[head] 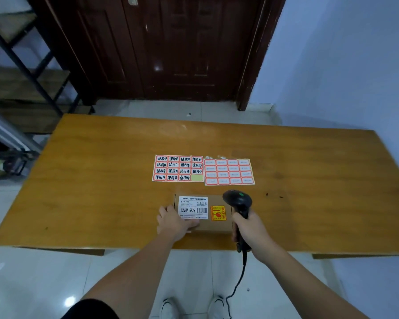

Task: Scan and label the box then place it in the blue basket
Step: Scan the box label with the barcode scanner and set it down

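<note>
A flat brown cardboard box [214, 223] lies near the table's front edge, with a white barcode label and an orange sticker on top. My left hand [174, 223] rests on its left end, fingers over the near edge. My right hand [249, 229] grips the handle of a black barcode scanner [237, 200], whose head hovers over the box's right end with a green light showing. Behind the box lie two label sheets: a printed red one [177, 168] with one label gone, and a paler one [228, 172]. No blue basket is in view.
The wooden table [101, 180] stands on a tiled floor before a dark door [171, 47]. A metal shelf [21, 72] rises at the left. The scanner's cable [237, 282] hangs down toward my shoes.
</note>
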{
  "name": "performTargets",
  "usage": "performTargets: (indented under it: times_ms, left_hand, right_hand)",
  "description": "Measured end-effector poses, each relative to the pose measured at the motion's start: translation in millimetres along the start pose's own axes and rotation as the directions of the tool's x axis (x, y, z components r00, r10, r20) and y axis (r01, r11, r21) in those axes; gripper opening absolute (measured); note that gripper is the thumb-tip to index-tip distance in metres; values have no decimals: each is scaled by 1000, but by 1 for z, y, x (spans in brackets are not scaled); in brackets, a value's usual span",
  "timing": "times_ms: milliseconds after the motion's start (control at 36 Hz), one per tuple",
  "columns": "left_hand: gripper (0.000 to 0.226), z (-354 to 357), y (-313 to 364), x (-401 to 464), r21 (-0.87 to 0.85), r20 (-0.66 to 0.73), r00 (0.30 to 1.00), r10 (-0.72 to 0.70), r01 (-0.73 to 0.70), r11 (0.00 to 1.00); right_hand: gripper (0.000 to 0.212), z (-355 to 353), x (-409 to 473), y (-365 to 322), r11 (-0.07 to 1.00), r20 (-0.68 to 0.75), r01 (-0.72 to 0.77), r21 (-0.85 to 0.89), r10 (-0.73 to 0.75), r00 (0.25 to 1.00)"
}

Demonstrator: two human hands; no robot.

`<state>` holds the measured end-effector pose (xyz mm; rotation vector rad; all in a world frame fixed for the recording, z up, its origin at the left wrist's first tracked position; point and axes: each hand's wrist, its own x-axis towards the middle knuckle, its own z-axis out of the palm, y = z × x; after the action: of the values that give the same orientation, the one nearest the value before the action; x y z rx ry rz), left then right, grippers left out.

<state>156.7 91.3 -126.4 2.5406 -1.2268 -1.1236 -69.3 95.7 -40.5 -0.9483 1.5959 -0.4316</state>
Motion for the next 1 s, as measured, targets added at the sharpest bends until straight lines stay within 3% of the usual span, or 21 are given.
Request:
performTargets:
  times_ms: [278,472,1000]
  left_hand:
    - [109,14,0,-15,-147,-91,995,-30,17,989]
    - [104,21,0,-22,-165,-143,989,-29,5,986]
    - [104,23,0,-23,-155,-143,989,-29,7,988]
  right_hand:
    - [7,10,-12,-6,999,47,-5,-34,6,999]
    - [21,27,-32,-1,998,83,-57,-14,58,995]
    - [25,37,-36,-3,997,162,-63,-41,69,984]
